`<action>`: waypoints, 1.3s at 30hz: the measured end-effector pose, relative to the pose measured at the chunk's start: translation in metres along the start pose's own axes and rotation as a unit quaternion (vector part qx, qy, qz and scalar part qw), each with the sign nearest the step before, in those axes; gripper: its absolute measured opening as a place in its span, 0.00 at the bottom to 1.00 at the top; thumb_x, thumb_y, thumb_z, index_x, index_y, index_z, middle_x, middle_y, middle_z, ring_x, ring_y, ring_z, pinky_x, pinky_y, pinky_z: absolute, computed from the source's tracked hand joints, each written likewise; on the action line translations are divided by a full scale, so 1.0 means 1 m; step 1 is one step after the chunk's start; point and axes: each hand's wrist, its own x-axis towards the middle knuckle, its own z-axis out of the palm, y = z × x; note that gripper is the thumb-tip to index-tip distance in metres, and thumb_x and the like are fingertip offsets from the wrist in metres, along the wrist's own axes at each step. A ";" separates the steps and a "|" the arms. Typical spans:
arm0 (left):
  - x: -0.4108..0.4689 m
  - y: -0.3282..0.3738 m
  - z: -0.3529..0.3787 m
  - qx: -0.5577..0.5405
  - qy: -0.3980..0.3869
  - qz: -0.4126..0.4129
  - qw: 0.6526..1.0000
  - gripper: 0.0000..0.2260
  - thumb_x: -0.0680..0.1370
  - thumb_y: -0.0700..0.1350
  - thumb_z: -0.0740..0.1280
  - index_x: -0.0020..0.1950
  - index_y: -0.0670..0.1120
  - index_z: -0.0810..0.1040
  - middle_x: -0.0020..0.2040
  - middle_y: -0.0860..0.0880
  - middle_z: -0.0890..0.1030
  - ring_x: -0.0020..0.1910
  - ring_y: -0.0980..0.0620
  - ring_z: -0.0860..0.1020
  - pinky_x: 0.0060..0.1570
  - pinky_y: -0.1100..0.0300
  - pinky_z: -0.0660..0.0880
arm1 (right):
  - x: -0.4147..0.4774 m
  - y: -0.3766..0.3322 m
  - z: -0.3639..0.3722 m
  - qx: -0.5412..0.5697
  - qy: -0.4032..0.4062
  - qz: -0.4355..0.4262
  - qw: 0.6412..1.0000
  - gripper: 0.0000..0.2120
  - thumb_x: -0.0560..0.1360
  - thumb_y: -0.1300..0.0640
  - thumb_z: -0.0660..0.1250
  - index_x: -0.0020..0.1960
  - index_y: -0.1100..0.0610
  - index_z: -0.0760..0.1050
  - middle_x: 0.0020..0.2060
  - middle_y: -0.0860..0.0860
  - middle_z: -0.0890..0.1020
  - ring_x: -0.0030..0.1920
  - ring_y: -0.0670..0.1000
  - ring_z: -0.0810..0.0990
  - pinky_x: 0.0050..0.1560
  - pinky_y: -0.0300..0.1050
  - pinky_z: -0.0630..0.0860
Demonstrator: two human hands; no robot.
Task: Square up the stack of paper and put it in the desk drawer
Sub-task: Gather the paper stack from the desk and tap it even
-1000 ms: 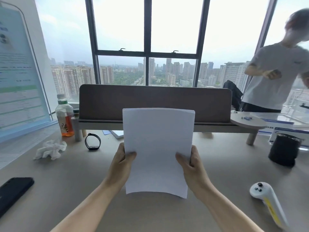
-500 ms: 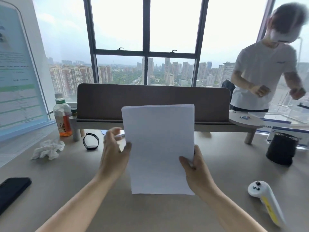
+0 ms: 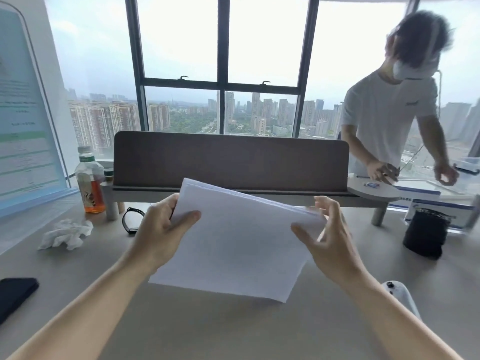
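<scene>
A stack of white paper is held above the grey desk, turned sideways and tilted, its long edge running from upper left to lower right. My left hand grips its left end, thumb on top and fingers behind. My right hand is at the right end with the thumb on the sheet and the other fingers spread apart behind the edge. The sheet edges at the far right look slightly fanned. No drawer is in view.
On the desk: a black phone at the left edge, crumpled tissue, a tea bottle, a black wristband, a black cup, a white controller. A brown divider stands behind. A person works at the back right.
The stack has turned from upright to sideways and tilted. My left hand, off the paper half a second ago, has taken its left end. My right hand has loosened at the right end.
</scene>
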 end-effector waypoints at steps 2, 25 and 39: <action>-0.004 -0.017 -0.003 -0.079 0.026 -0.047 0.995 0.09 0.80 0.34 0.67 0.57 0.44 0.83 0.50 0.47 0.89 0.51 0.45 0.87 0.46 0.59 0.83 | -0.007 0.018 0.007 0.194 -0.065 0.150 0.967 0.30 0.72 0.48 0.75 0.70 0.50 0.67 0.66 0.47 0.78 0.63 0.50 0.79 0.58 0.46 0.74; -0.043 -0.095 0.023 -0.087 0.024 -0.136 0.987 0.17 0.82 0.35 0.65 0.68 0.50 0.76 0.60 0.51 0.86 0.61 0.49 0.83 0.64 0.46 0.76 | -0.048 0.045 0.062 0.329 -0.036 0.133 0.934 0.13 0.80 0.66 0.64 0.61 0.52 0.77 0.50 0.46 0.88 0.54 0.50 0.85 0.48 0.41 0.81; -0.046 -0.099 0.025 -0.069 0.000 -0.140 0.988 0.17 0.83 0.35 0.63 0.68 0.50 0.76 0.62 0.52 0.86 0.62 0.53 0.83 0.66 0.47 0.75 | -0.050 0.049 0.057 0.307 -0.038 0.123 0.943 0.14 0.81 0.65 0.64 0.64 0.53 0.76 0.52 0.46 0.87 0.53 0.46 0.85 0.47 0.37 0.78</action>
